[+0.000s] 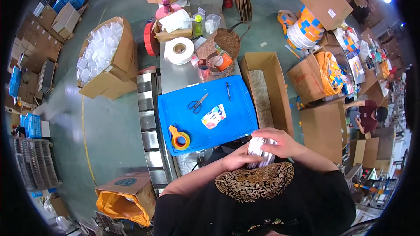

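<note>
Close against my body, at the near right corner of the blue lid [175, 105], a stack of thin, whitish, shiny pieces [258, 148] is held between both hands. My left hand [238, 158] grips it from the left and below, fingers closed round it. My right hand [280, 143] curls over its top and right side. What the pieces are I cannot make out. On the blue lid lie dark-handled scissors [198, 103], a pen [228, 91], a colourful printed packet [214, 117] and an orange tape dispenser [179, 140].
An open long carton [280, 91] stands right of the lid. Behind it are a woven basket [227, 43], a white tape roll [179, 49] and a green-capped bottle [197, 25]. At left, a carton [124, 61] holds many clear plastic boxes. Another person [371, 116] is at far right.
</note>
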Demonstrator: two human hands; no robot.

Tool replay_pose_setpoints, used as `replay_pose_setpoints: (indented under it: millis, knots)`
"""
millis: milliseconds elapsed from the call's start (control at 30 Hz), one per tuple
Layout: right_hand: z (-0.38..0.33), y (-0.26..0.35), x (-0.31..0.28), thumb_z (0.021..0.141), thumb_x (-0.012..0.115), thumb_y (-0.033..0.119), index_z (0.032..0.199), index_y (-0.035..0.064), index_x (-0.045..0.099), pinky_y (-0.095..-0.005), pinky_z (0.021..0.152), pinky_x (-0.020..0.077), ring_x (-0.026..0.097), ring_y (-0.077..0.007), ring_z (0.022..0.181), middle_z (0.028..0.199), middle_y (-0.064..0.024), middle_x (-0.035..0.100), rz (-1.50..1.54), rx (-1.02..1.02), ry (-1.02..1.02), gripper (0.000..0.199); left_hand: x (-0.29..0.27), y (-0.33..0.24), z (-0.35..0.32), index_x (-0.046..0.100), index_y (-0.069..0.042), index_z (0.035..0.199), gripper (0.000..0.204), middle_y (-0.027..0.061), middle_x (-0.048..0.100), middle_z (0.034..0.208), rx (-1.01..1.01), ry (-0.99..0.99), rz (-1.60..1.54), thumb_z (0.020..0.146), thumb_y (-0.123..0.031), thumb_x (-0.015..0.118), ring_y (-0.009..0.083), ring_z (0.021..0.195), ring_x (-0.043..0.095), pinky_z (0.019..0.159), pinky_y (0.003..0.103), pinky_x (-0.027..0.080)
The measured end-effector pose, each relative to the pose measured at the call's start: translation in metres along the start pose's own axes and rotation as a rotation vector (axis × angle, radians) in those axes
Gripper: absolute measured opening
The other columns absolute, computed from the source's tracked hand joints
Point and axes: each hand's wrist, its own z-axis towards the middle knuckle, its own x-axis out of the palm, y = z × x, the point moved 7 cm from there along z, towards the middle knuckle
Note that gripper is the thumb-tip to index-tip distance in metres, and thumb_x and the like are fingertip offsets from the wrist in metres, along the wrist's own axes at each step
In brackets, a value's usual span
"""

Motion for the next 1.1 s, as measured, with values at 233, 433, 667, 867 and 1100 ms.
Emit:
replay_pose_setpoints:
  millis: [233, 433, 667, 867, 1100]
  knots:
    - [0.019, 0.01, 0.004, 0.078, 0.057, 0.014, 0.104, 0.0041, 0.057, -0.0351, 0.081, 0.0442, 0.055, -0.0262, 0.095, 0.098, -0.0114, 0.059, -0.028, -0.067, -0.085, 0.028, 0.007, -0.006, 0.007, 0.033, -0.002, 0.123, 0.053, 0.0082, 0.044, 0.116, 0.013, 0.004, 0.15, 0.078, -0.014, 0.058, 0.0179, 0.11, 0.043, 0.092, 0.033, 0.037]
    - [0.071, -0.024, 0.01, 0.078, 0.059, 0.021, 0.096, 0.0052, 0.059, -0.0299, 0.075, 0.0461, 0.059, -0.0209, 0.087, 0.091, -0.0116, 0.061, -0.017, 0.075, -0.106, 0.024, -0.034, -0.005, 0.006, 0.039, 0.0, 0.116, 0.046, 0.0095, 0.05, 0.106, 0.042, -0.256, -0.078, 0.076, -0.013, 0.058, 0.0195, 0.097, 0.052, 0.083, 0.032, 0.043]
    - [0.102, -0.006, 0.017, 0.078, 0.06, 0.017, 0.099, 0.0048, 0.057, -0.0273, 0.078, 0.0443, 0.056, -0.0149, 0.089, 0.093, -0.0077, 0.059, 0.104, 0.158, -0.084, 0.025, -0.036, -0.024, -0.006, 0.038, -0.001, 0.116, 0.048, 0.0089, 0.052, 0.103, 0.263, -0.266, -0.327, 0.075, -0.012, 0.06, 0.0211, 0.094, 0.054, 0.08, 0.034, 0.045]
    - [0.099, -0.028, 0.015, 0.081, 0.056, 0.014, 0.12, 0.0053, 0.04, -0.0307, 0.085, 0.0404, 0.047, -0.0186, 0.106, 0.119, -0.0112, 0.045, 0.499, 0.01, -0.306, 0.043, -0.046, -0.016, -0.022, 0.038, 0.0, 0.115, 0.045, 0.0098, 0.053, 0.1, 0.319, -0.388, -0.372, 0.075, -0.009, 0.055, 0.0233, 0.089, 0.056, 0.077, 0.039, 0.047]
    - [0.061, -0.048, 0.055, 0.076, 0.062, 0.011, 0.134, 0.0084, 0.014, -0.0346, 0.094, 0.033, 0.038, -0.0212, 0.113, 0.122, -0.0145, 0.037, 0.848, 0.154, -0.124, 0.075, -0.047, 0.001, -0.026, 0.037, -0.001, 0.118, 0.049, 0.0079, 0.052, 0.103, 0.423, -0.506, -0.382, 0.074, -0.009, 0.058, 0.0204, 0.092, 0.054, 0.079, 0.035, 0.045]
